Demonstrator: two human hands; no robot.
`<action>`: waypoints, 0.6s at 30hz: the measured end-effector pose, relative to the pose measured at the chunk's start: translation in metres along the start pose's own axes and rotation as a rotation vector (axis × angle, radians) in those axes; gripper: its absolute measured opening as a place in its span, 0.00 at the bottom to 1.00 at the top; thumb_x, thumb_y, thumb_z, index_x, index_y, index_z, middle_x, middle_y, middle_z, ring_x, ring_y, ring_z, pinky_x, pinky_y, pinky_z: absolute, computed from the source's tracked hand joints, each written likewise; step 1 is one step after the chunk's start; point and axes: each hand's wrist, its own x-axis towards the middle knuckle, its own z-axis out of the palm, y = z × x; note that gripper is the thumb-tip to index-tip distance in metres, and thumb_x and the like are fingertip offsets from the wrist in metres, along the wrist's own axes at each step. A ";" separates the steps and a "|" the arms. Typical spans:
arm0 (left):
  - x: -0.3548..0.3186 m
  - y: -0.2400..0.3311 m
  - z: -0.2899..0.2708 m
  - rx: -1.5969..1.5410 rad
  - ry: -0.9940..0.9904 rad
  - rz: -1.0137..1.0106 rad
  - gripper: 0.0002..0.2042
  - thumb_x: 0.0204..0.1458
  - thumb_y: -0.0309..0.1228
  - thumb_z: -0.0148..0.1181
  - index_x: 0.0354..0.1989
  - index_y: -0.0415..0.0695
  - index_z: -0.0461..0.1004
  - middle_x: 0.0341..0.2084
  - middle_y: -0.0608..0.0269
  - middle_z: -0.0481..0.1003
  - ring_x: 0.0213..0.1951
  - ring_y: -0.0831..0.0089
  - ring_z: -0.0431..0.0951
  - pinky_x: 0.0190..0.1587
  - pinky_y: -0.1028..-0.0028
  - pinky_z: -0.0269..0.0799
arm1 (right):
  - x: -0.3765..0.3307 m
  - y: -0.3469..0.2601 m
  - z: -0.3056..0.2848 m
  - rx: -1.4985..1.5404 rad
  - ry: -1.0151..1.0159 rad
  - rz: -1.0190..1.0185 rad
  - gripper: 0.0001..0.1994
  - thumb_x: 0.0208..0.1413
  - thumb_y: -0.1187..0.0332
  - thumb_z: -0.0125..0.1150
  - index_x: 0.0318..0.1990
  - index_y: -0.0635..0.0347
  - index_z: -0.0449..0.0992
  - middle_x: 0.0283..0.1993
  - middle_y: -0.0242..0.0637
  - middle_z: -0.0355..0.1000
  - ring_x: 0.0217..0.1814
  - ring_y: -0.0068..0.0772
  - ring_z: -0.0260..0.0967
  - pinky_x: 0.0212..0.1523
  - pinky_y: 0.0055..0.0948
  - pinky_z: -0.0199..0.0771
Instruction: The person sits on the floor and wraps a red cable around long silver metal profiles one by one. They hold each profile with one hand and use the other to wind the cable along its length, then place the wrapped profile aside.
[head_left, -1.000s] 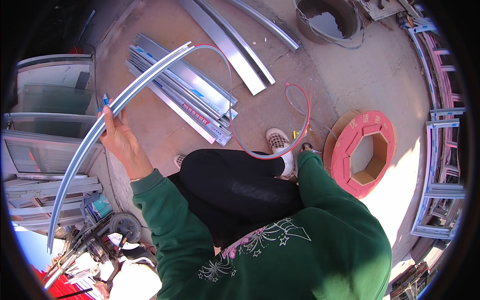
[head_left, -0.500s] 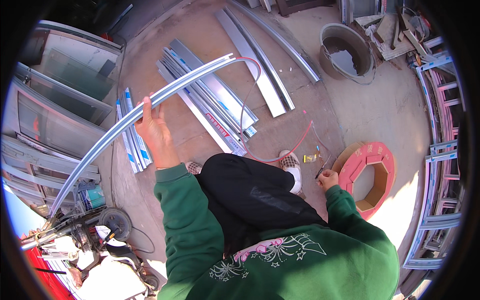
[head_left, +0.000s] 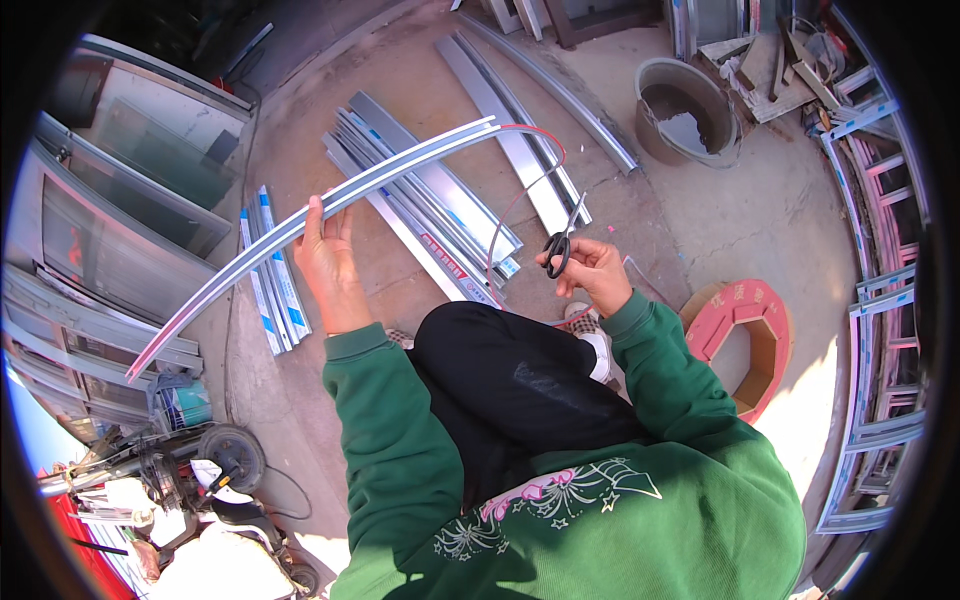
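Note:
My left hand [head_left: 330, 270] grips a long white and grey metal profile [head_left: 395, 167], thumb on its near side, holding it up slantwise across the view. From the profile's far end a thin red strip [head_left: 563, 147] curves out and hangs down in a loop toward the floor by my feet. In my right hand [head_left: 597, 274] is a pair of scissors [head_left: 560, 247] with black handles, its blades pointing up and away. The scissors are apart from the strip and the profile. Whether the blades are closed I cannot make out fully.
Bundles of metal profiles [head_left: 440, 200] lie on the floor ahead. At the right stands a red cardboard reel [head_left: 700, 320]; farther off is a grey bucket [head_left: 650, 90]. Framed glass panels [head_left: 110, 240] lean at the left, above a scooter [head_left: 225, 505]. Window frames [head_left: 880, 440] line the right.
My right hand has risen from beside the reel to in front of my knees, bringing the scissors up. The profile has shifted right, and its near end has come farther into view.

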 end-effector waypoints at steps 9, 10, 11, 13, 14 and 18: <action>-0.003 0.009 -0.002 -0.013 -0.007 -0.057 0.08 0.53 0.22 0.67 0.38 0.39 0.74 0.39 0.56 0.76 0.48 0.59 0.78 0.59 0.47 0.75 | 0.045 0.000 0.030 0.185 0.034 -0.055 0.09 0.59 0.72 0.64 0.44 0.64 0.76 0.36 0.35 0.78 0.26 0.17 0.68 0.27 0.16 0.67; -0.003 0.009 -0.002 -0.011 -0.009 -0.064 0.08 0.53 0.22 0.67 0.38 0.40 0.74 0.39 0.56 0.76 0.49 0.59 0.78 0.59 0.47 0.75 | 0.045 -0.001 0.031 0.158 0.025 -0.047 0.09 0.59 0.71 0.64 0.44 0.64 0.77 0.36 0.34 0.77 0.26 0.16 0.67 0.27 0.16 0.66; -0.003 0.010 -0.003 -0.007 -0.009 -0.070 0.08 0.53 0.22 0.67 0.37 0.40 0.74 0.39 0.56 0.76 0.49 0.59 0.78 0.59 0.47 0.75 | 0.045 -0.002 0.032 0.125 0.034 -0.029 0.09 0.59 0.70 0.65 0.43 0.64 0.77 0.37 0.33 0.77 0.26 0.16 0.67 0.26 0.15 0.65; -0.002 0.010 -0.004 -0.010 -0.014 -0.070 0.08 0.52 0.22 0.68 0.37 0.40 0.74 0.39 0.56 0.76 0.49 0.59 0.78 0.59 0.47 0.74 | 0.044 -0.004 0.034 0.051 0.028 -0.030 0.11 0.61 0.63 0.64 0.42 0.64 0.78 0.35 0.31 0.76 0.25 0.16 0.66 0.25 0.16 0.63; -0.002 0.010 -0.005 -0.013 -0.018 -0.071 0.08 0.52 0.22 0.68 0.37 0.40 0.74 0.39 0.56 0.76 0.49 0.59 0.78 0.59 0.47 0.74 | 0.044 -0.005 0.035 0.009 0.036 -0.028 0.13 0.62 0.60 0.64 0.41 0.64 0.79 0.34 0.30 0.75 0.25 0.15 0.66 0.24 0.16 0.62; 0.000 0.009 -0.008 -0.005 -0.009 -0.092 0.08 0.52 0.22 0.68 0.38 0.40 0.74 0.39 0.56 0.76 0.48 0.59 0.78 0.59 0.47 0.74 | 0.053 -0.014 0.041 -0.052 0.047 -0.038 0.22 0.63 0.48 0.59 0.40 0.63 0.79 0.29 0.27 0.72 0.23 0.15 0.65 0.22 0.18 0.60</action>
